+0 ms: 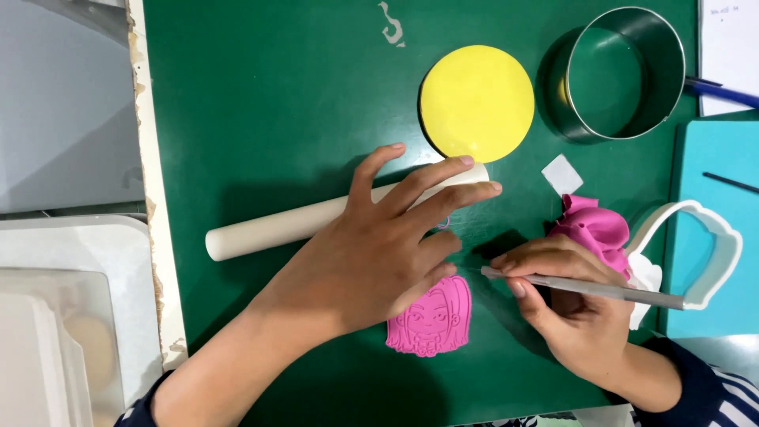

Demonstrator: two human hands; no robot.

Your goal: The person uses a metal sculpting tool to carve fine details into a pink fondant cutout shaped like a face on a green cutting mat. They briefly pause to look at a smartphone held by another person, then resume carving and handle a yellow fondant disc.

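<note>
Green mat: a dark green cutting mat (261, 103) covers the tabletop and carries nearly everything in view.
Left hand: the left hand (379, 245) lies flat with fingers spread wide, palm down, holding nothing; its lower fingers press on the top of the pink cutout, its upper fingers lie across the roller.
Right hand: the right hand (561, 296) is closed in a pen grip around a thin grey tool (585, 289), whose tip points left toward the left hand's fingertips.
Pink cutout: a flat pink piece (435, 320) shaped as a head with long hair and an embossed face lies on the mat, partly under the left hand, just left of the right hand.
Roller: a white cylinder (277, 229) lies slanted on the mat, its right end reaching the yellow disc's lower edge.
Yellow disc: a flat round disc (477, 103) lies above the hands, well apart from the cutout.
Ring: a steel ring cutter (624, 71) stands just right of the disc.
Pink lump: crumpled pink paste (597, 225) sits just above the right hand.
White cutter: an outline cutter (715, 253) lies at the right, partly on a teal sheet (711, 158).
White square: a small scrap (562, 175) lies between disc and lump.
</note>
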